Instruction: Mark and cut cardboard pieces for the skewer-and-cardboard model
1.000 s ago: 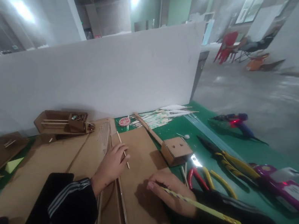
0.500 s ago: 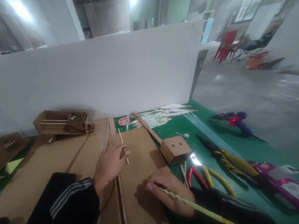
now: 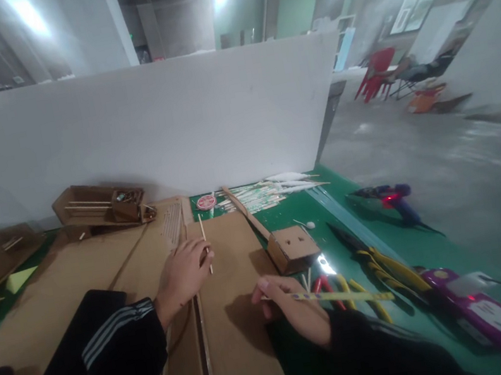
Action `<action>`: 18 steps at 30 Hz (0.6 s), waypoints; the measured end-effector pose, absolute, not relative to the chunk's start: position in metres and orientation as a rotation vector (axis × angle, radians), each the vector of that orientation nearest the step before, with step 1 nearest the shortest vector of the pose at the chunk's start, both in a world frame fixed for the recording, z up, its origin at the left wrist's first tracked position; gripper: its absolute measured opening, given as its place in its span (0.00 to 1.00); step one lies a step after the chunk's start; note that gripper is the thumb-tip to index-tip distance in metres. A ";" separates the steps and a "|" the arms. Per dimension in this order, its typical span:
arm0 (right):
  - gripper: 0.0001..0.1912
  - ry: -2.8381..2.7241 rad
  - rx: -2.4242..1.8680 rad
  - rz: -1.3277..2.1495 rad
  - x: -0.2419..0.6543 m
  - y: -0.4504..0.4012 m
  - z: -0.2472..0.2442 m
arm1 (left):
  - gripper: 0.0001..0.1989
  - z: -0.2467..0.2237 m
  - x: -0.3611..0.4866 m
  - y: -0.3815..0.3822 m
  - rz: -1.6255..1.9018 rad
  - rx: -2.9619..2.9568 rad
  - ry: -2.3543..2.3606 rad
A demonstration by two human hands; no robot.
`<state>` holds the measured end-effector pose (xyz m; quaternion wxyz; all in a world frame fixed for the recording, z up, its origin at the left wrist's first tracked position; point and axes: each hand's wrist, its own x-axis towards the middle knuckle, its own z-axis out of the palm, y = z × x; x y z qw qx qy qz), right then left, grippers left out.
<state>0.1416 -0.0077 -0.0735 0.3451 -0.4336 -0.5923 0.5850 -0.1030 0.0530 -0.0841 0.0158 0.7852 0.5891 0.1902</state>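
My left hand (image 3: 187, 273) rests on the cardboard sheet (image 3: 227, 249), its fingers closed on a thin wooden stick (image 3: 202, 226) that lies nearly upright in view. To the right, my right hand (image 3: 294, 308) is raised over the sheet's right edge, gripping a long yellow patterned pencil-like stick (image 3: 345, 294) between thumb and fingers. That stick points right, and its far end passes over the pliers handles. Just beyond my right hand sits a small cardboard box (image 3: 293, 248) with two holes, joined to a cardboard strip (image 3: 248, 213).
Yellow-handled pliers (image 3: 392, 269), a purple device (image 3: 486, 308) and a glue gun (image 3: 391, 199) lie on the green surface at right. White-tipped sticks (image 3: 256, 196) and a red round tin (image 3: 206, 202) are at the back. A cardboard assembly (image 3: 102, 206) stands back left.
My right hand has tilted the yellow stick from a downward slant to nearly level and moved slightly right. My left hand keeps its hold on the thin stick.
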 end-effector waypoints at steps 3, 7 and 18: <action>0.32 -1.392 -1.148 1.551 0.143 -0.005 -0.074 | 0.13 -0.085 -0.103 0.053 0.603 2.450 1.832; 0.33 -1.248 -1.152 1.580 0.144 -0.004 -0.074 | 0.13 -0.087 -0.103 0.053 0.619 2.461 1.843; 0.33 -1.051 -1.081 1.607 0.142 -0.002 -0.078 | 0.20 -0.096 -0.106 0.055 0.591 2.520 1.882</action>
